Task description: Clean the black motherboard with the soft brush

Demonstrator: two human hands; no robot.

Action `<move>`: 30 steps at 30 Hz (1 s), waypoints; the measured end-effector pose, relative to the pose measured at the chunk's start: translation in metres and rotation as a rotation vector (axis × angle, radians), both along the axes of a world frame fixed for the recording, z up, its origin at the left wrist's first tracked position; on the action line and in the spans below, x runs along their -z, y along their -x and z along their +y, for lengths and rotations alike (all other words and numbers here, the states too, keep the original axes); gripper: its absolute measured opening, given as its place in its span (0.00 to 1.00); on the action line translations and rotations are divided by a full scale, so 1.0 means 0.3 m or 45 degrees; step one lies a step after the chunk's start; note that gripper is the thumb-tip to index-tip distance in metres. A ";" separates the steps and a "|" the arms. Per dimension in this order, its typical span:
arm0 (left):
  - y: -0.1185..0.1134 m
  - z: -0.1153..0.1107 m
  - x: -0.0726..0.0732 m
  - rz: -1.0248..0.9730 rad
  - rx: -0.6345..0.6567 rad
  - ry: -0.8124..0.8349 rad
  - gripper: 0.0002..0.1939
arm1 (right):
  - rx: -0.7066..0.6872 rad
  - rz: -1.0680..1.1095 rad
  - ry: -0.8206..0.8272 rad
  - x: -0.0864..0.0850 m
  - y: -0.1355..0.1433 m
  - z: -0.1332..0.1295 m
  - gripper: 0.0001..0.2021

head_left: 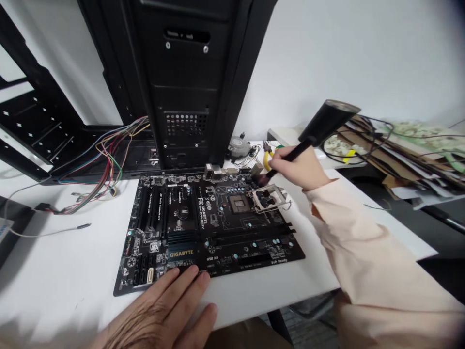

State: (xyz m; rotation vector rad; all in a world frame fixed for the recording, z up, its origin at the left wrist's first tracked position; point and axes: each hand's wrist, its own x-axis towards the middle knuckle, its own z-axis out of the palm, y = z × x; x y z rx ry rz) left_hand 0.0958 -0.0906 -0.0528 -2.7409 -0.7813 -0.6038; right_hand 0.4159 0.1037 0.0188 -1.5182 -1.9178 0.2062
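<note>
A black Gigabyte motherboard [214, 228] lies flat on the white table. Its CPU socket [240, 203] is uncovered, with the metal socket frame [269, 198] swung up beside it. My right hand [296, 167] grips a black brush [323, 126], whose thick handle end points up and right. The brush's dark bristles touch or hover just over the board's far right corner; I cannot tell which. Fingers stretched, my left hand [170, 308] rests at the near edge of the board, fingertips by the Gigabyte heatsink [181, 247].
Behind the board stands a black computer case [185, 97] with loose coloured wires [109, 165] at its left. A CPU cooler [239, 145] and yellow-handled pliers [267, 155] lie beyond the board. Cardboard sheets and cables [385, 167] are piled at the right.
</note>
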 end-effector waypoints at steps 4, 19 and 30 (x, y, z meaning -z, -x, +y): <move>0.001 0.009 -0.007 0.023 0.001 -0.030 0.11 | 0.039 0.225 -0.097 -0.009 -0.023 -0.003 0.09; -0.001 0.008 0.017 -0.049 0.017 -0.038 0.11 | -0.093 0.471 -0.143 -0.043 0.091 -0.086 0.13; -0.018 -0.027 0.022 -0.101 -0.087 0.098 0.12 | -0.502 -0.021 -0.198 0.013 0.280 -0.190 0.06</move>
